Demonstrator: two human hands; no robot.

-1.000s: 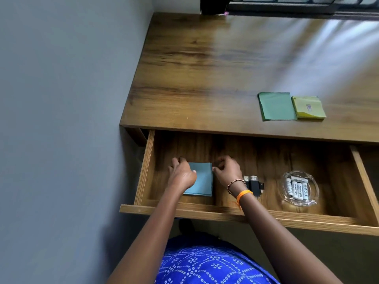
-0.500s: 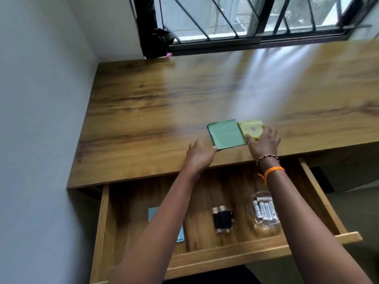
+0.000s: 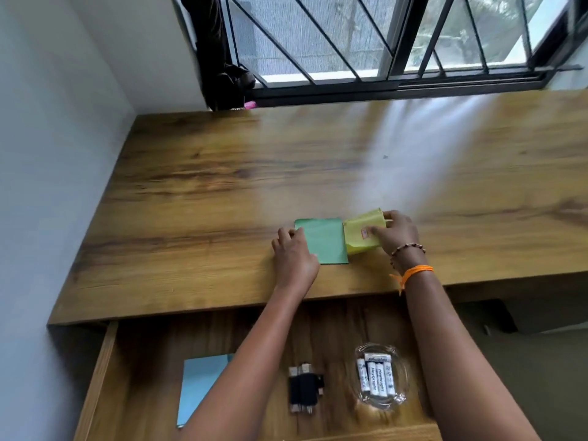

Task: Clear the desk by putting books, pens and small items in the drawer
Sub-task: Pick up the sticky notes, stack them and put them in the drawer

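Note:
A green sticky-note pad (image 3: 324, 240) lies flat on the wooden desk (image 3: 222, 192). My left hand (image 3: 294, 254) rests on its left edge with curled fingers. Just right of it, a yellow sticky-note pad (image 3: 361, 232) is tilted up off the desk, and my right hand (image 3: 396, 232) grips its right side. Below, the open drawer (image 3: 98, 370) holds a blue pad (image 3: 199, 381), black USB sticks (image 3: 304, 391) and a glass dish (image 3: 380, 381) with white batteries.
A grey wall runs along the left side of the desk. A barred window (image 3: 381, 43) with a dark bundle (image 3: 227, 81) at its sill stands behind the desk. The drawer sticks out toward my body under my arms.
Both hands left the blue pad in the drawer and moved up to the desk. The right hand has since lifted the yellow pad's edge; the left settled on the green pad.

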